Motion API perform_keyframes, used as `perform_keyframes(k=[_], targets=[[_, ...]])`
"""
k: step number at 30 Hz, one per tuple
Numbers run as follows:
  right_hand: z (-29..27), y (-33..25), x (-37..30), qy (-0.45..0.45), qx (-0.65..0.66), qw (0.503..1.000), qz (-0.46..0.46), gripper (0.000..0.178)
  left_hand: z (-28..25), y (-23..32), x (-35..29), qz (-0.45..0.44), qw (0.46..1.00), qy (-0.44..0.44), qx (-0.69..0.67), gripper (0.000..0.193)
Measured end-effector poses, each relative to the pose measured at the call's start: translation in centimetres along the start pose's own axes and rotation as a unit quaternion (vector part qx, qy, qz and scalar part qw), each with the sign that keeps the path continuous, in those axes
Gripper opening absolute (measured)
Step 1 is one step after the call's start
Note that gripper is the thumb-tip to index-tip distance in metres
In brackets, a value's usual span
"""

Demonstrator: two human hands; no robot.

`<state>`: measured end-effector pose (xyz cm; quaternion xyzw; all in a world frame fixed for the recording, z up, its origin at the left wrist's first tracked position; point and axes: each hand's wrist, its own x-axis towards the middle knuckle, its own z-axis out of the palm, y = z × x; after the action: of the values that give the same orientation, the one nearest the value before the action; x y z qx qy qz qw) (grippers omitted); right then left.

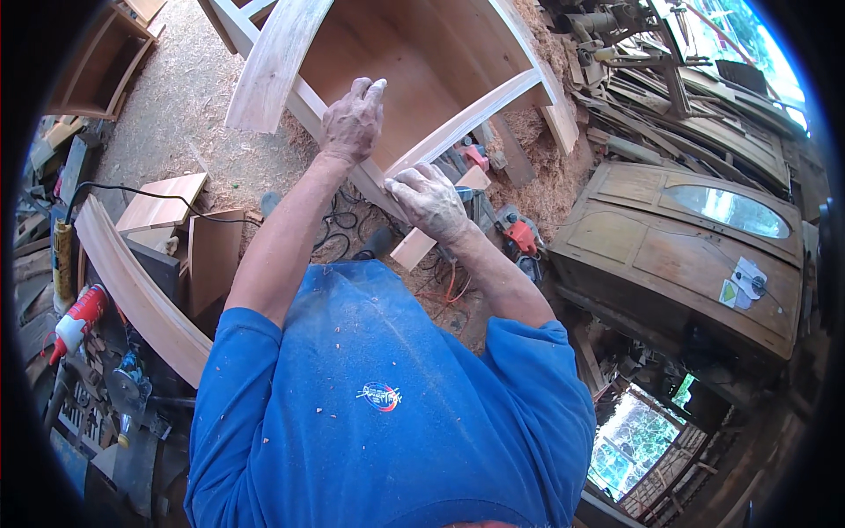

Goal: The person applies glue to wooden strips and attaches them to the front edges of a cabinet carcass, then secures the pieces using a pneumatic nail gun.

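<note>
Right hand [429,202] bent at wooden frame [480,116] corner, likely for steadiness; left hand [352,123] curled alongside. Can't tell either grip.

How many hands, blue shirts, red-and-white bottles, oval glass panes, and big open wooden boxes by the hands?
Left hand, right hand: 2
Blue shirt: 1
Red-and-white bottle: 1
Oval glass pane: 1
Open wooden box: 1
Total: 6

Pale wooden furniture frame [475,115] ahead, left hand [352,121] curled over side rail, right hand [429,201] at near corner, curved wooden board [132,280] and red-and-white bottle [79,322] at left, brown cabinet [634,233] with oval pane [726,209] right, floor [172,145] shavings-strewn.
</note>
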<state>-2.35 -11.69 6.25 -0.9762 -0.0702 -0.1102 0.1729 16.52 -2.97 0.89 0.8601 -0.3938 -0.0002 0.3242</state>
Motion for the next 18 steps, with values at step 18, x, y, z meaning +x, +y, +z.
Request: perform_keyframes(k=[18], targets=[[-4.5,1.3,-5.0,-0.154,0.03,0.985,-0.078,0.025,0.1,-0.2,-0.1,0.001,1.0,-0.004,-0.003,0.038]])
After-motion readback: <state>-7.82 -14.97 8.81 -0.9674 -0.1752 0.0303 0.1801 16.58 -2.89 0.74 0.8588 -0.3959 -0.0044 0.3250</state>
